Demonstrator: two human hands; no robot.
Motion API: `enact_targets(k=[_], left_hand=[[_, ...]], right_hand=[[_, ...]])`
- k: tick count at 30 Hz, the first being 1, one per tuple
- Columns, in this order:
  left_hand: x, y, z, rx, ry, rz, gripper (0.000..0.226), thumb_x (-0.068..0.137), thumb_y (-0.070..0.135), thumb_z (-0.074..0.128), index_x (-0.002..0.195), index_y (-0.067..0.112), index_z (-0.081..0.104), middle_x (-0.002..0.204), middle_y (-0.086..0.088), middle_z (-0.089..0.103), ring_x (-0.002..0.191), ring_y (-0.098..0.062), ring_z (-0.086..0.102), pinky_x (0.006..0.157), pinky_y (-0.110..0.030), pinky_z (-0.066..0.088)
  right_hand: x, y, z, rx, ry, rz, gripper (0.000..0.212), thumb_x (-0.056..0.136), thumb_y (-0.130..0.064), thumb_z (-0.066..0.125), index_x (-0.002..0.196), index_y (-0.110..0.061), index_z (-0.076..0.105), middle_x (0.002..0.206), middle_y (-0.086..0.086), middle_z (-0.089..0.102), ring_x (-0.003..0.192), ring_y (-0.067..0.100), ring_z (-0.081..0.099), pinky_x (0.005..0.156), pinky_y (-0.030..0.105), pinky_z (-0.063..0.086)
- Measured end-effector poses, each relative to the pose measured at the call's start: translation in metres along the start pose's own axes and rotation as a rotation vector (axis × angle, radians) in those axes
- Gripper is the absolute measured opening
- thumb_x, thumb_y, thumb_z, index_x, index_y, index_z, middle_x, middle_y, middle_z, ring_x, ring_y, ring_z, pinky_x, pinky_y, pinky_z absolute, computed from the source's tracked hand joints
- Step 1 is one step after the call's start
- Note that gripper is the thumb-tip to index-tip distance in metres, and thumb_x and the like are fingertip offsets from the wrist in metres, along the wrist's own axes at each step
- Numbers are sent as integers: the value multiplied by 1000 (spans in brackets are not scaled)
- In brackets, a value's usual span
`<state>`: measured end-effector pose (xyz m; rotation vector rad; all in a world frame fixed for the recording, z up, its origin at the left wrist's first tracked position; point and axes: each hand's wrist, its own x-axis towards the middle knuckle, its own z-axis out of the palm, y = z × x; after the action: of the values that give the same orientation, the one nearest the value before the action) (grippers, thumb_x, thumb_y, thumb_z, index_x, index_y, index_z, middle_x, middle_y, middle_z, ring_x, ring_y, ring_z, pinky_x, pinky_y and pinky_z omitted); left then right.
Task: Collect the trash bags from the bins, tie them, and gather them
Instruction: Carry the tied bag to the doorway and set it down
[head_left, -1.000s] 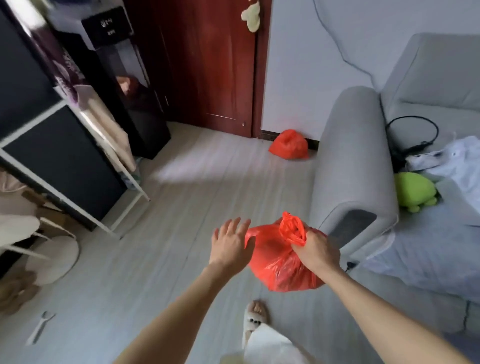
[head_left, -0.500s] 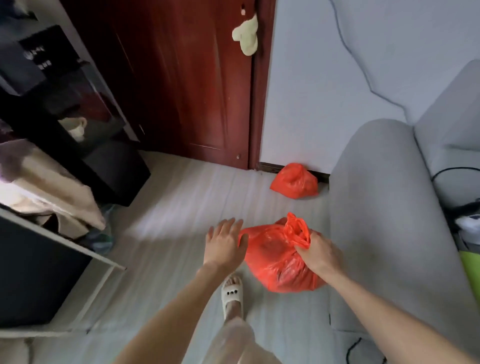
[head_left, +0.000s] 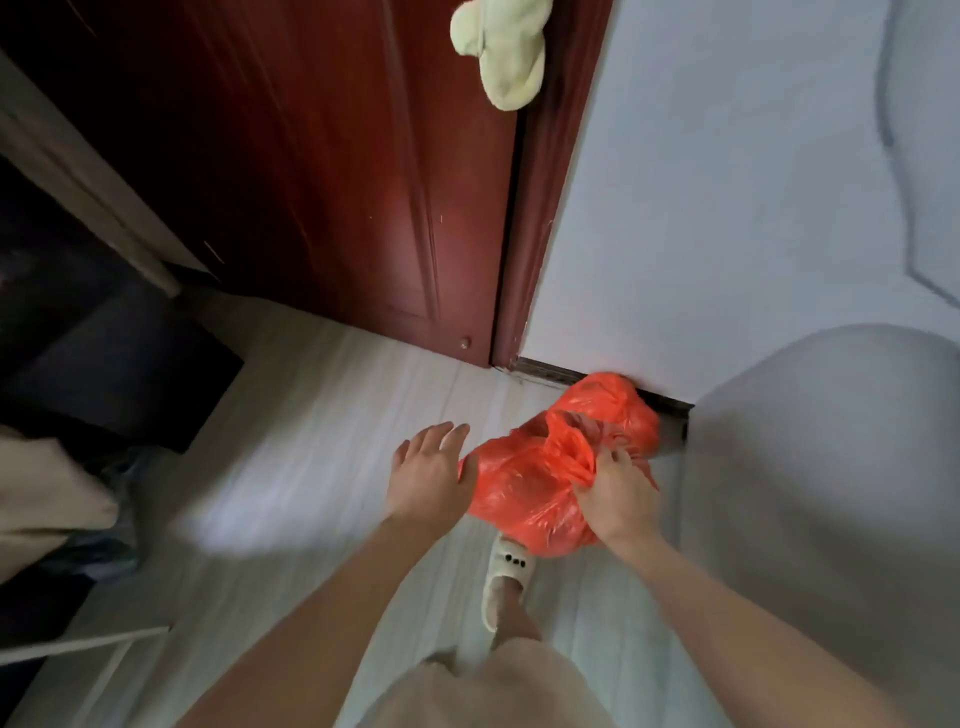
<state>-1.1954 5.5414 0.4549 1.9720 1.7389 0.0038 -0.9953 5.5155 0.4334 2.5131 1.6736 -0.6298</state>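
My right hand (head_left: 615, 493) grips the knotted top of a full red trash bag (head_left: 524, 499), carried above the floor. My left hand (head_left: 428, 475) is flat with straight fingers, its thumb side touching the bag's left flank. A second red trash bag (head_left: 618, 410) lies on the floor against the wall's skirting, just beyond the carried one and partly hidden by it.
A dark red door (head_left: 337, 182) stands ahead with a pale green plush (head_left: 506, 52) hanging at its edge. The grey sofa arm (head_left: 831, 493) fills the right. A dark cabinet (head_left: 104, 364) and draped cloth (head_left: 47, 499) stand left. My slippered foot (head_left: 504, 571) is below the bag.
I have walked toward the wall and door. The carried bag now hangs right in front of the bag on the floor. My hands keep the same hold.
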Motion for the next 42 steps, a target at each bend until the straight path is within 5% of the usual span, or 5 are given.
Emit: enact_targets(k=[14,20,27,34,42], left_hand=[[351,-103,282,80,-163,-81,53,97,38,30,146,25,14,154,1,17,141,-19,15,116,-38,14],[393,-117,345,87,-225,-41,55,97,38,30,146,24,12,155,-1,16,142,-20,15,116,-39,15],[381,-101,330,168,-311,-3,57,96,38,32,147,24,10,155,-3,14,142,-22,11,116,-45,14],[337,-86,260,244,-361,-5,56,96,38,31,146,22,11,154,-6,13,142,-25,11,116,-47,14],[239,-14,115,130,-273,115,45,95,33,37,137,17,36,144,-6,37,133,-25,32,109,-40,27]], right_hand=[[409,11,313,-329,-47,-319,32,87,-3,43,114,-12,57,110,10,56,107,32,53,66,38,51],[460,65,383,-582,4,-376,34,65,-14,34,55,-13,67,59,4,59,52,24,59,38,25,43],[437,51,358,-297,-458,-181,64,89,-25,48,145,-24,17,140,8,31,134,32,27,102,48,34],[387,35,284,-111,-525,-178,83,85,-35,57,146,-34,-1,157,2,-1,144,33,0,115,52,14],[237,0,126,236,-178,-151,33,87,-13,43,117,-10,57,117,16,62,111,34,54,93,42,44]])
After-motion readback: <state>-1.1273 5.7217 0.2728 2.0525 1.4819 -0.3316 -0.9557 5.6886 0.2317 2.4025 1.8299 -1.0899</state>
